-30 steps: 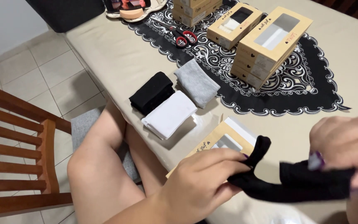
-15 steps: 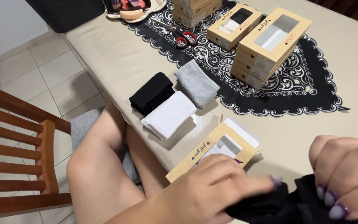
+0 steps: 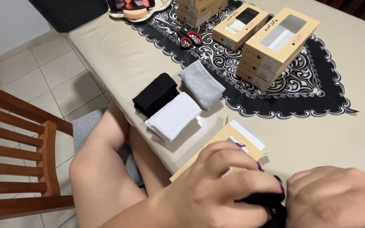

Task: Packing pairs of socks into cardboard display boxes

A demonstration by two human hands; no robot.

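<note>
**Both hands closed on one black sock at the near desk edge**

Counts, taking the black lace mat [image 3: 309, 90] as landmark:
- Folded socks: three, just left of the mat. One black pair [image 3: 155, 94], one white pair [image 3: 173, 115], one grey pair [image 3: 201, 84]. The black and white pairs touch.
- Window boxes: one stack [image 3: 275, 46] of tan boxes on the mat; one single tan box [image 3: 239, 26] behind it, showing black and white contents; a further stack [image 3: 195, 8] at the mat's far end, cut off by the frame edge.
- Scissors [image 3: 184, 34]: one pair, red handles, on the mat.
- Flat tan box [image 3: 237, 135]: one, well in front of the mat, partly under the left hand.

The left hand [image 3: 216, 190] and right hand [image 3: 334, 198] meet in front of the mat. Their fingers are curled and pressed together around a black sock [image 3: 267, 202].

Hidden: most of the sock lies inside the two hands. The right hand is cut off at the frame edge.

A wooden chair [image 3: 17, 160] stands left of the desk [image 3: 119, 59].
</note>
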